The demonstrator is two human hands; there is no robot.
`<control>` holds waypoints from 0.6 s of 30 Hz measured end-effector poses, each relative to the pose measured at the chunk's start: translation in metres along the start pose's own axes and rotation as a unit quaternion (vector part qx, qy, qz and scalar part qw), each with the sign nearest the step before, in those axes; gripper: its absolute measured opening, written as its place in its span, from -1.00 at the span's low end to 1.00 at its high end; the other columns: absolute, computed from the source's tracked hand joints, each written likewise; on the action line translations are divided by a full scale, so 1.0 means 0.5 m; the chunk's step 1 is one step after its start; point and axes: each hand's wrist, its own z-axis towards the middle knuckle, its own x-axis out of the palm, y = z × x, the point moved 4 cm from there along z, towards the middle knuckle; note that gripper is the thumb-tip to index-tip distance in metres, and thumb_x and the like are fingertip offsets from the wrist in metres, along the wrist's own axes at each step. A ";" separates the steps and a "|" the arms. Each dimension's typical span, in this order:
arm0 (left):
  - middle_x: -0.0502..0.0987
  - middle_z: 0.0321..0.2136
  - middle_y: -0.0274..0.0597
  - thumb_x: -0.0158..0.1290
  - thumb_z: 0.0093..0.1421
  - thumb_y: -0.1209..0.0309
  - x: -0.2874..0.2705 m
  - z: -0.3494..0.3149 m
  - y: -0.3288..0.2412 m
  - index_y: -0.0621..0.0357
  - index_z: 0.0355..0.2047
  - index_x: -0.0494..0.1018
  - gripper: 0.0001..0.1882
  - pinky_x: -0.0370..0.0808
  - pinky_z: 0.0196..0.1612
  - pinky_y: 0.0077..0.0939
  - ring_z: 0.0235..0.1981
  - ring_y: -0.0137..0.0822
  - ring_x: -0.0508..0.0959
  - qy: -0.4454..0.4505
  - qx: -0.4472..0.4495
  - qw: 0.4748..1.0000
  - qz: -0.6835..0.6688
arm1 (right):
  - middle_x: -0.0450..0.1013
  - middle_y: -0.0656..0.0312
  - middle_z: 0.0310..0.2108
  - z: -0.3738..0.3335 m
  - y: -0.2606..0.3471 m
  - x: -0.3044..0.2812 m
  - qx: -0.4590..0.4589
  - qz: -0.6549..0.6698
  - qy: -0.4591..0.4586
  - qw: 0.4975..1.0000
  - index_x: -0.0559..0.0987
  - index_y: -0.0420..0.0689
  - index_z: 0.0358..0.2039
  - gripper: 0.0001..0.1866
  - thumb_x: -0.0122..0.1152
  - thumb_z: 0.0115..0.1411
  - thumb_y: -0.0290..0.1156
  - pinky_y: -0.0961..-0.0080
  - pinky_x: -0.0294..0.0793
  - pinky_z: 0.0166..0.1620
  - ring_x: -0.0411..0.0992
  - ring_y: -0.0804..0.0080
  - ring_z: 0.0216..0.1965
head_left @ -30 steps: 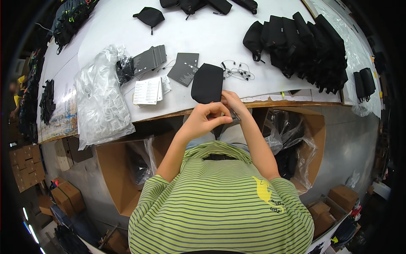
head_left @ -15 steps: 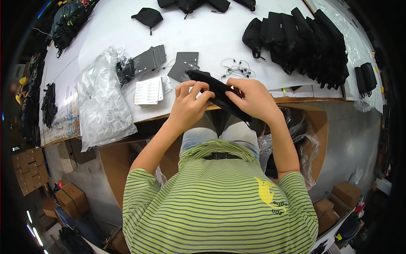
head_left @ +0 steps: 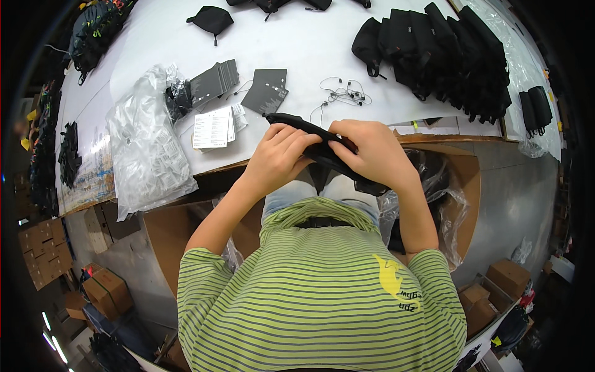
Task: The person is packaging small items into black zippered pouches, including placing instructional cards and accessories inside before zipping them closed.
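Observation:
A black fabric pouch (head_left: 322,154) is held edge-on in front of my chest, just below the table's front edge. My left hand (head_left: 277,160) grips its left part with fingers curled over the top. My right hand (head_left: 370,155) grips its right part, thumb and fingers pressed on the fabric. Both hands sit close together on the pouch. On the white table (head_left: 161,37) beyond lie dark grey hang tags (head_left: 265,90) and a small heap of thin strings (head_left: 342,94).
A row of black pouches (head_left: 446,56) stands at the back right. White printed cards (head_left: 214,126), a stack of grey tags (head_left: 214,80) and clear plastic bags (head_left: 145,146) lie at the left. Open cardboard boxes with plastic liners (head_left: 446,186) sit under the table.
The pouch was lifted off the table edge and turned from flat to edge-on. Both hands came down toward my chest and closed on it.

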 end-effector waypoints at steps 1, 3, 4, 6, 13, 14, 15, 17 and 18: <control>0.47 -0.40 -0.31 0.23 -0.24 0.49 0.000 0.001 -0.002 0.10 -0.43 0.44 -0.71 0.36 -0.15 -0.38 -0.31 -0.28 0.46 0.002 0.013 1.000 0.015 | 0.39 0.07 -0.59 -0.001 -0.001 0.003 -0.007 -0.002 -0.002 1.000 0.48 -0.19 -0.39 -0.87 0.14 0.03 -0.43 0.38 0.33 -0.47 0.37 0.14 -0.57; 0.47 -0.41 -0.32 0.23 -0.25 0.48 0.001 -0.001 -0.004 0.10 -0.44 0.45 -0.71 0.35 -0.16 -0.39 -0.33 -0.29 0.46 0.004 0.025 0.999 0.029 | 0.39 0.08 -0.57 -0.002 0.000 0.007 -0.003 -0.003 0.004 1.000 0.48 -0.19 -0.39 -0.87 0.14 0.03 -0.44 0.38 0.33 -0.47 0.37 0.14 -0.56; 0.46 -0.43 -0.32 0.23 -0.25 0.50 -0.001 -0.002 -0.003 0.10 -0.44 0.45 -0.72 0.35 -0.17 -0.40 -0.33 -0.30 0.45 -0.001 0.022 1.000 0.017 | 0.40 0.08 -0.56 -0.003 0.000 0.010 0.000 -0.003 0.009 1.000 0.49 -0.19 -0.39 -0.87 0.14 0.03 -0.44 0.38 0.34 -0.47 0.38 0.14 -0.56; 0.46 -0.44 -0.32 0.23 -0.25 0.51 0.000 -0.004 -0.002 0.10 -0.45 0.46 -0.73 0.34 -0.17 -0.41 -0.34 -0.31 0.45 -0.006 0.019 1.000 0.004 | 0.40 0.09 -0.56 -0.004 0.002 0.015 -0.010 -0.007 0.006 1.000 0.49 -0.18 -0.39 -0.87 0.15 0.03 -0.44 0.38 0.34 -0.46 0.38 0.15 -0.56; 0.44 -0.42 -0.30 0.19 -0.27 0.57 0.002 -0.003 -0.001 0.13 -0.42 0.44 -0.70 0.31 -0.15 -0.40 -0.32 -0.27 0.44 -0.006 -0.013 0.999 0.029 | 0.41 0.14 -0.55 -0.010 0.005 0.031 -0.017 -0.018 -0.025 0.999 0.49 -0.16 -0.38 -0.88 0.15 0.04 -0.44 0.38 0.34 -0.46 0.38 0.17 -0.55; 0.43 -0.42 -0.29 0.18 -0.27 0.58 0.001 -0.002 -0.001 0.13 -0.40 0.44 -0.68 0.30 -0.14 -0.40 -0.32 -0.27 0.44 0.006 -0.030 0.999 0.045 | 0.41 0.14 -0.55 -0.010 0.006 0.032 -0.016 -0.018 -0.024 0.999 0.49 -0.16 -0.38 -0.88 0.15 0.04 -0.44 0.38 0.34 -0.46 0.38 0.17 -0.55; 0.43 -0.42 -0.29 0.18 -0.27 0.58 0.002 -0.002 -0.002 0.13 -0.40 0.44 -0.68 0.30 -0.14 -0.40 -0.32 -0.27 0.44 0.007 -0.031 0.999 0.044 | 0.40 0.14 -0.55 -0.011 0.008 0.030 -0.014 -0.025 -0.033 0.999 0.48 -0.16 -0.39 -0.89 0.15 0.05 -0.45 0.38 0.34 -0.46 0.38 0.17 -0.55; 0.42 -0.41 -0.28 0.17 -0.27 0.58 0.000 -0.002 -0.001 0.14 -0.38 0.42 -0.65 0.29 -0.13 -0.41 -0.32 -0.26 0.43 0.001 -0.048 0.998 0.031 | 0.40 0.15 -0.55 -0.012 0.010 0.029 -0.014 -0.031 -0.042 0.999 0.48 -0.15 -0.39 -0.90 0.14 0.05 -0.45 0.37 0.34 -0.46 0.38 0.17 -0.55; 0.42 -0.41 -0.28 0.17 -0.27 0.58 -0.001 -0.004 0.001 0.14 -0.38 0.42 -0.65 0.29 -0.13 -0.41 -0.32 -0.26 0.43 0.001 -0.049 0.998 0.032 | 0.41 0.17 -0.54 -0.012 0.010 0.031 -0.018 -0.038 -0.036 0.998 0.47 -0.15 -0.39 -0.89 0.13 0.06 -0.43 0.36 0.37 -0.45 0.40 0.19 -0.52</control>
